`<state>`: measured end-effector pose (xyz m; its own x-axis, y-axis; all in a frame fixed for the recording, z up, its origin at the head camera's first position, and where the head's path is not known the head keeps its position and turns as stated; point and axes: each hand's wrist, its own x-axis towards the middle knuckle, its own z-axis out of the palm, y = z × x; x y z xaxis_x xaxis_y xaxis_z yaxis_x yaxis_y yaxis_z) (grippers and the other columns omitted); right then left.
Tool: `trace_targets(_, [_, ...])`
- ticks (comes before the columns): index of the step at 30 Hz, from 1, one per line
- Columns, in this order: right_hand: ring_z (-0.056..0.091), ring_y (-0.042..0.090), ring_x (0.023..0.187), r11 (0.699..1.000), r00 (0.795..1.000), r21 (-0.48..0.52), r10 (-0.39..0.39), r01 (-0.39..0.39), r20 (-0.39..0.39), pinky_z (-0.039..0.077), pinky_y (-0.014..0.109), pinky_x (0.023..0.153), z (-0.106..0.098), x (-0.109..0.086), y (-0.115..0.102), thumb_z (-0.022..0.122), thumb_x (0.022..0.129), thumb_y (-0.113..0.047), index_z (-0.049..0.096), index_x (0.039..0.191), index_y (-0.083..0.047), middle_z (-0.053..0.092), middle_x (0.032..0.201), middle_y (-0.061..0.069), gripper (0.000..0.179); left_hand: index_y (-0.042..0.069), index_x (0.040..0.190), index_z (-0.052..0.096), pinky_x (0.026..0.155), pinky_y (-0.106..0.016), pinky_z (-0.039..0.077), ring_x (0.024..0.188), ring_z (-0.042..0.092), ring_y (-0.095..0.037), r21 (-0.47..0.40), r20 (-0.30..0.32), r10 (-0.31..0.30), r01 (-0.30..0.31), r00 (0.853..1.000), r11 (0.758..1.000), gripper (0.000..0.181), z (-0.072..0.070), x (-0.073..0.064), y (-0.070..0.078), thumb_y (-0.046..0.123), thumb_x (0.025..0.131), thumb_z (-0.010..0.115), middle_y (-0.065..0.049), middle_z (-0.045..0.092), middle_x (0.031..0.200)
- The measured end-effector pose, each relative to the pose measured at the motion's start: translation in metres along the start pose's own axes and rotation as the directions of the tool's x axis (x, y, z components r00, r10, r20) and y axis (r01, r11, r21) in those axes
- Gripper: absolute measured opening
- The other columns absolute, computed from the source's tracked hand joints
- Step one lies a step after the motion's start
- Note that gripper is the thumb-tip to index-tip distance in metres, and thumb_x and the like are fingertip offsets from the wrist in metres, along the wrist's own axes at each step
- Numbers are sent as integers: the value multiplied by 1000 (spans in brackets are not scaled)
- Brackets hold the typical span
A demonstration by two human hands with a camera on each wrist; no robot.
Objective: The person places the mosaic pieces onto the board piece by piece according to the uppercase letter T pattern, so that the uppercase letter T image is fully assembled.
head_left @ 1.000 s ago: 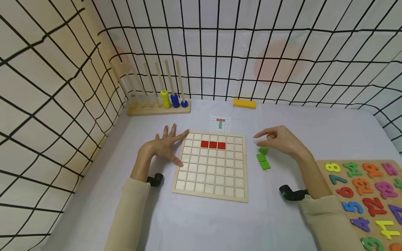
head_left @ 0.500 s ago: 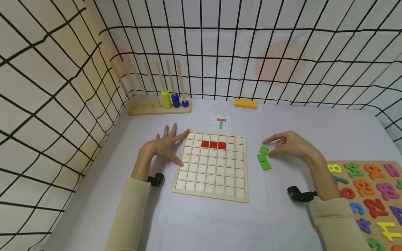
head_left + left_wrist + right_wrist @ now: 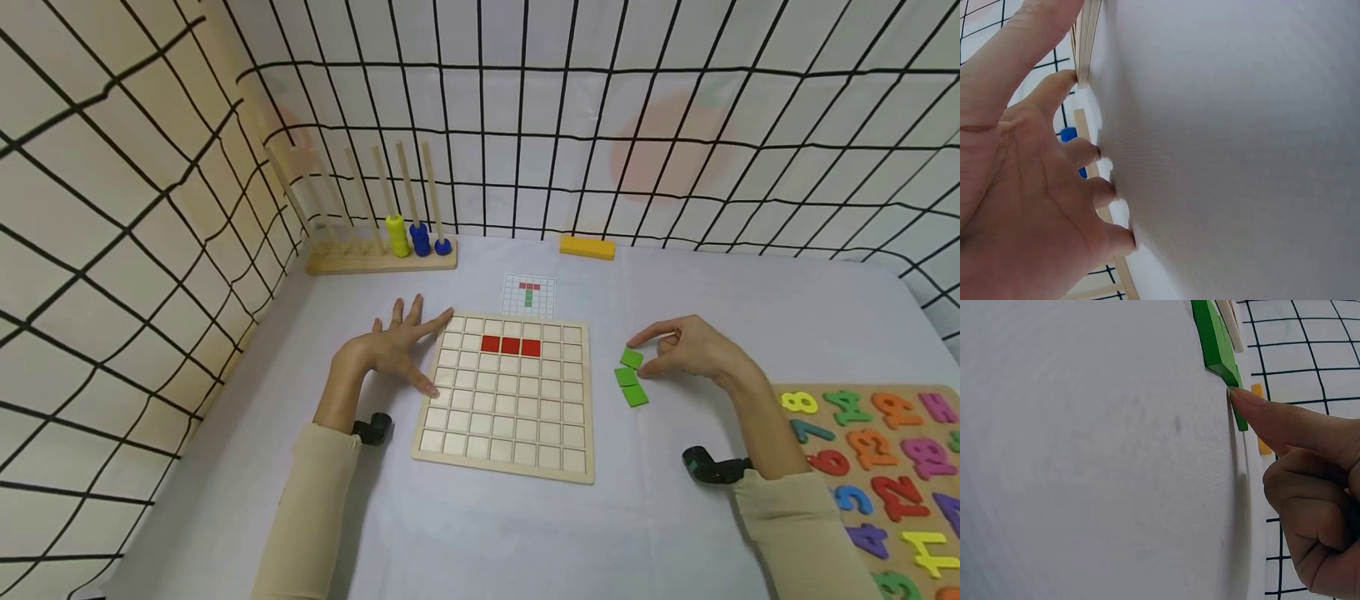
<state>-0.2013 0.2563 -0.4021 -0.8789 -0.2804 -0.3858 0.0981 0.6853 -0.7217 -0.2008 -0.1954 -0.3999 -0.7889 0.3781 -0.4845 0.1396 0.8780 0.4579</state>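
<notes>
A pale wooden grid board point(image 3: 502, 425) lies mid-table in the head view, with three red square tiles point(image 3: 510, 345) side by side in one of its upper rows. My left hand point(image 3: 386, 348) is spread at the board's left edge, thumb and index finger touching its rim. Right of the board lie several green square tiles point(image 3: 629, 377) close together. My right hand point(image 3: 693, 352) has thumb and index finger at opposite edges of the farthest green tile point(image 3: 632, 358), pinching it on the table. In the right wrist view the thumb point(image 3: 1260, 409) touches this tile; the index fingertip is hidden.
Behind the board lies a small card point(image 3: 528, 296) printed with a red and green T. A peg abacus point(image 3: 382, 262) with yellow and blue beads stands back left. A yellow bar point(image 3: 587, 247) lies near the black wire mesh. A number puzzle board point(image 3: 862, 467) occupies the right side.
My right hand first moved right and slightly down, from above the green tiles to around the farthest one. Since then it has barely shifted. The left hand stays at the board.
</notes>
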Motion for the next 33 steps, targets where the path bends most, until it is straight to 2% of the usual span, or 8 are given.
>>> trace_targets(10, [34, 9, 57, 999, 999, -37, 22, -23, -36, 29, 29, 64, 5, 3, -3, 84, 82, -16, 70, 125, 0, 39, 60, -8, 48, 32, 167, 6, 120, -76, -14, 153, -33, -46, -6, 0, -3, 3, 1000, 1000, 133, 0, -1, 0, 43, 70, 95, -18, -29, 169])
trace_targets(16, [36, 9, 59, 999, 999, -45, 16, -18, -50, 30, 29, 67, 6, 5, -1, 84, 83, -18, 70, 125, -1, 37, 60, -8, 47, 33, 167, 6, 120, -76, -14, 153, -34, -46, -7, -1, -5, 5, 1000, 1000, 133, 0, 0, -1, 43, 70, 95, -18, -29, 169])
trace_targets(23, [35, 9, 60, 996, 997, -86, -26, 20, -67, 32, 30, 70, 6, 7, -1, 84, 83, -17, 71, 121, 0, 37, 59, -8, 44, 33, 167, 5, 120, -76, -14, 153, -34, -46, -9, -3, -4, 3, 1000, 1000, 133, 0, -1, 0, 43, 70, 95, -18, -30, 169])
trace_targets(33, [33, 6, 56, 994, 995, -73, -84, 80, -51, 32, 27, 63, 6, 5, -2, 83, 86, -16, 69, 121, 7, 37, 59, -8, 44, 32, 167, 5, 120, -76, -15, 153, -34, -46, -15, 1, 8, -8, 1000, 1000, 133, 0, -1, 0, 42, 70, 95, -19, -31, 169])
